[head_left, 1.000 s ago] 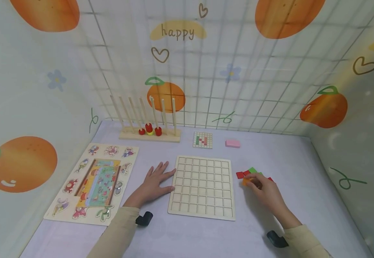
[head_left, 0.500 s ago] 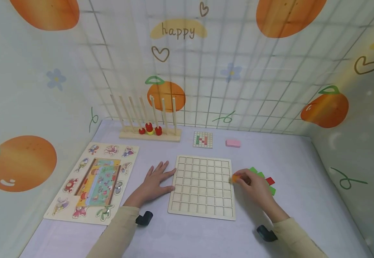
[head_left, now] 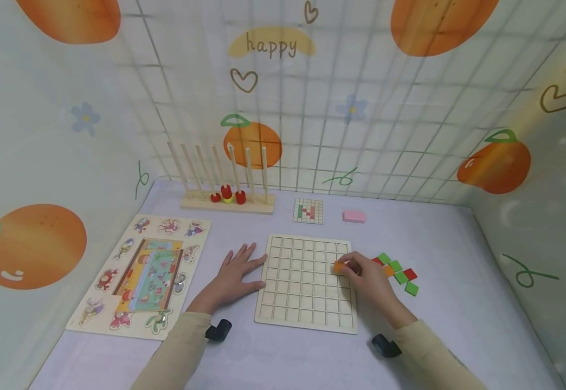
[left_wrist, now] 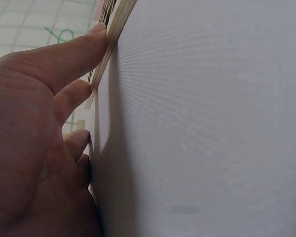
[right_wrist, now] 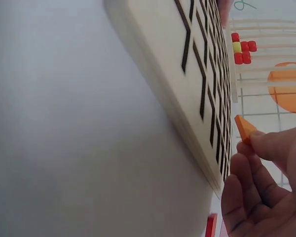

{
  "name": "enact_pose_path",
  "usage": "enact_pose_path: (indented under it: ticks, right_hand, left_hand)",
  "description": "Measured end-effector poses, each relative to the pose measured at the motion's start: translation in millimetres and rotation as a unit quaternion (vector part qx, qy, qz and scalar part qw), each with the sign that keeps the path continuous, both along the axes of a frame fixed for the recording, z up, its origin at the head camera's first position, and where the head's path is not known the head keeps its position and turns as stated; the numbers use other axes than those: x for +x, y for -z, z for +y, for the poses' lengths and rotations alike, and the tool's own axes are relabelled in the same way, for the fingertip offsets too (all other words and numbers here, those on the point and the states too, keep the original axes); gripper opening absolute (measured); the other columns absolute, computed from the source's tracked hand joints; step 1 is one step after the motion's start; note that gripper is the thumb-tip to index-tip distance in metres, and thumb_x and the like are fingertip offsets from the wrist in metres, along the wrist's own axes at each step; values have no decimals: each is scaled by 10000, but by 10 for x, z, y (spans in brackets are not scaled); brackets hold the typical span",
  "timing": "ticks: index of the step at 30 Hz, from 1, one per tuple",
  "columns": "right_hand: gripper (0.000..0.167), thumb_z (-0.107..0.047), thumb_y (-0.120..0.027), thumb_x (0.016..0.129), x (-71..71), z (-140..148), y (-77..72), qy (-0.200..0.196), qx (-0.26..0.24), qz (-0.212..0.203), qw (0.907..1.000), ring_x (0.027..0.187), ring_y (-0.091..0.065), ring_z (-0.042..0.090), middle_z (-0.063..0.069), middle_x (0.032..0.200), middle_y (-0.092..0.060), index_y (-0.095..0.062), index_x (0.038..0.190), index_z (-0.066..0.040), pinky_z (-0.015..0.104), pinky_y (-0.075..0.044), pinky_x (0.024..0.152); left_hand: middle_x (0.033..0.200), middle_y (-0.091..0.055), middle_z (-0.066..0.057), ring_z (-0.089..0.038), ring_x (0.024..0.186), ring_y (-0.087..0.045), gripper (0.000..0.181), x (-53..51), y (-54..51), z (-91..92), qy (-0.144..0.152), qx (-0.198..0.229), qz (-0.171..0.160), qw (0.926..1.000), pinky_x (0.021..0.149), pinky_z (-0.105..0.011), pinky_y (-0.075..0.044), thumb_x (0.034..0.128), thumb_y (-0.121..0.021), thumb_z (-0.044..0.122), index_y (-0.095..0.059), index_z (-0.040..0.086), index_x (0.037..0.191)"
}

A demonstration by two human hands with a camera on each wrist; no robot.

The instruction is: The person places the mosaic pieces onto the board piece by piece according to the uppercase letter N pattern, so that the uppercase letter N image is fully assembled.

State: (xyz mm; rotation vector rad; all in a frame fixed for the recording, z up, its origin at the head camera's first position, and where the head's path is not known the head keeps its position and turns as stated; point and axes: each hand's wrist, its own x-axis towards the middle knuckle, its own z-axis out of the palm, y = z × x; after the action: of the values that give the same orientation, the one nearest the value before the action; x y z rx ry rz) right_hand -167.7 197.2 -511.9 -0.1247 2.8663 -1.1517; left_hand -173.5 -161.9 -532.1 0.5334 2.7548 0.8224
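Note:
A square wooden grid board [head_left: 305,284] lies in the middle of the table. The left hand [head_left: 232,278] rests flat beside it, fingers spread, with thumb and index fingertip against its left edge; the left wrist view shows the thumb touching the board's side. The right hand [head_left: 372,280] pinches an orange tile [head_left: 339,266] between thumb and fingers over the board's right columns. In the right wrist view the orange tile [right_wrist: 244,128] is held tilted, above the grid. Just right of the board lie loose tiles, among them a green tile [head_left: 412,288], a red tile [head_left: 410,274] and another orange one.
Behind the board are a small patterned grid card [head_left: 308,210] and a pink block [head_left: 354,216]. A wooden peg rack [head_left: 226,204] with red and yellow beads stands at the back left. An animal picture puzzle [head_left: 196,265] lies at the left.
The right hand has moved left from the loose tiles to above the board's right side, carrying the orange tile. More of the loose tiles show now. The left hand has stayed in place.

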Motion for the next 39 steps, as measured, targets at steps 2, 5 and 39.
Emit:
enact_pose_path:
  ticks: [2,5,39]
  right_hand:
    - [165,-251,-745,951,-9,-32,3,-48,-18,38,10000,790,-586,174,-29,883,-694,-701,1107,-222,280,-498,674]
    - [157,-253,-738,956,-25,-80,14,-69,-22,35,10000,793,-586,165,-42,874,-686,-701,1107,-235,279,-494,690]
    - [108,-221,-732,961,-155,-377,59,-452,-17,-151,9989,820,-614,122,-91,881,-682,-703,1057,-260,319,-520,768]
  left_hand:
    - [1695,-162,-83,-297,1571,-33,717,3,-3,1,-2,-3,9,10000,1247,-537,61,921,-718,470,-458,240,1548]
    - [1696,-158,-78,-290,1571,-32,723,6,-9,2,-21,-15,-14,10000,1248,-535,58,918,-723,471,-454,243,1549]
    - [1703,-129,-37,-259,1573,-9,735,-9,56,-30,31,-66,42,10000,1252,-509,62,923,-702,504,-422,272,1562]
